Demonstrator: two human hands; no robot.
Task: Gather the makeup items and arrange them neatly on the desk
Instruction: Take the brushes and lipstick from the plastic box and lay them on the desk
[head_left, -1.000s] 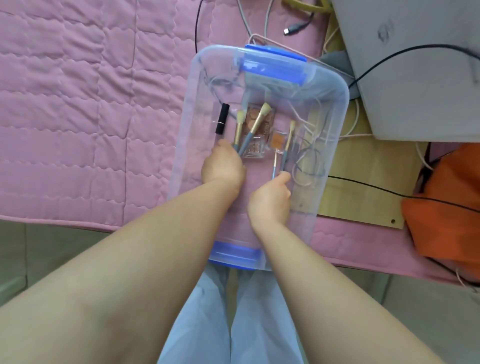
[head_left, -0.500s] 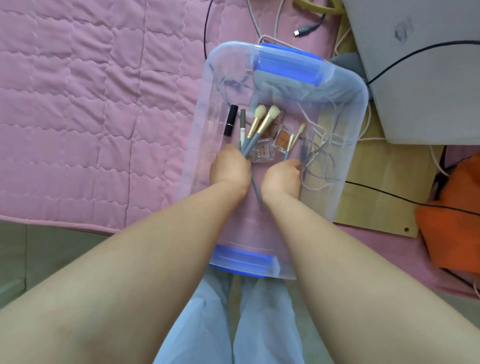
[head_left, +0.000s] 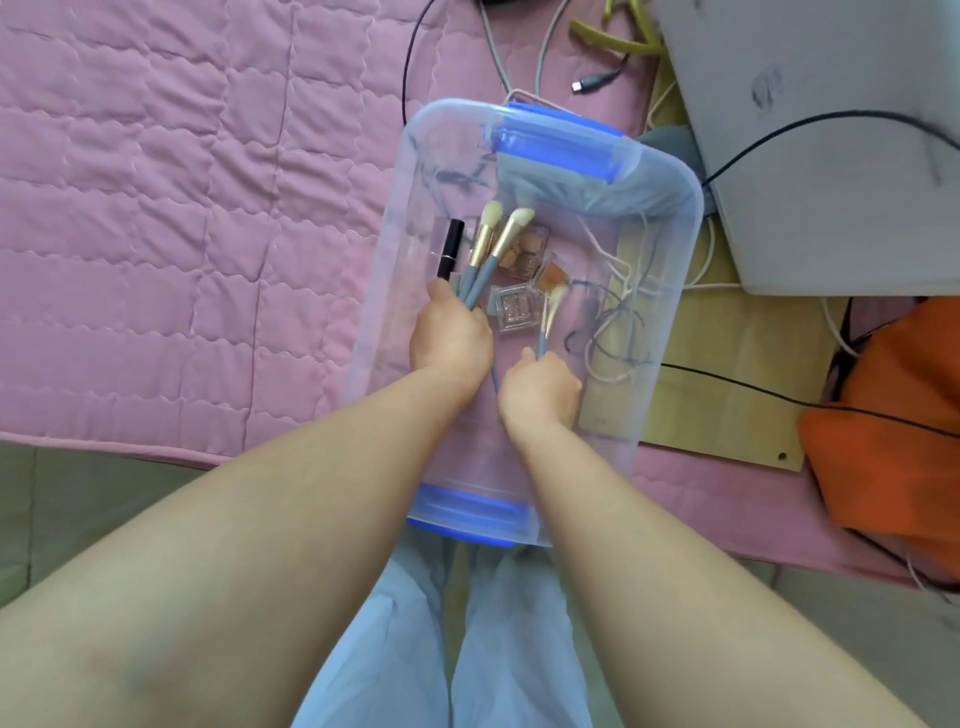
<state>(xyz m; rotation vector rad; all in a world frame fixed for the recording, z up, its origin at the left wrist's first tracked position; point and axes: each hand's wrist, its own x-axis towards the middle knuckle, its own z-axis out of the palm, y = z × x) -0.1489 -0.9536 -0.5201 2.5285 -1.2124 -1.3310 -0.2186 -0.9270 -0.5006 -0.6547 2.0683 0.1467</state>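
Observation:
Both my hands are inside a clear plastic bin with blue handles. My left hand grips two grey-handled makeup brushes with gold ferrules, their pale tips pointing away from me. My right hand holds a smaller brush by its handle. A black lipstick tube lies to the left of the big brushes. Beneath and beside the brushes lie an eyeshadow palette, a glitter compact and a small brown compact.
The bin rests on a pink quilted cover. Tangled cables lie in the bin's right side. A grey laptop sits at upper right on a wooden board, with an orange bag to the right.
My left hand has gathered the two large brushes into its grip. My right hand has picked up the small brush and drawn back towards me. The view has shifted.

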